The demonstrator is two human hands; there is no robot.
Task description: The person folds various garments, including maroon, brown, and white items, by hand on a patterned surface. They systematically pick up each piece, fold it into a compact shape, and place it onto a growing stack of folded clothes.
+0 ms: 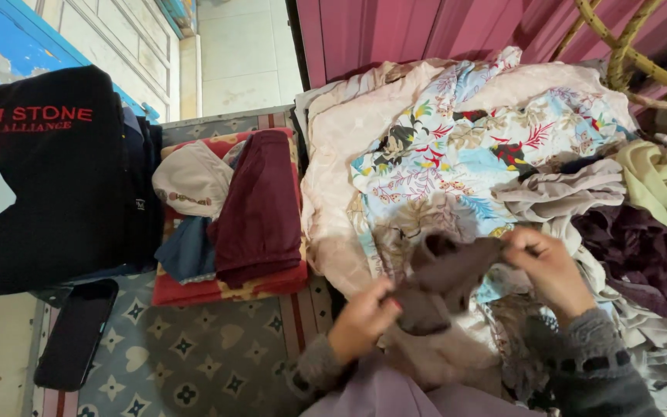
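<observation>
Cloth (445,272) stretched between left hand (362,318) and right hand (551,266).

Pink corrugated wall (426,31) behind. Pale tiled floor (245,54) upper left, blue-framed door (55,38) beside it. Patterned grey mat (210,355) below. Cane chair frame (627,54) top right.

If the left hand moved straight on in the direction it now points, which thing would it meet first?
The left hand points up and right, gripping the brown garment. Straight on lies that garment, then probably the floral cloth, though depth is unclear.
</observation>
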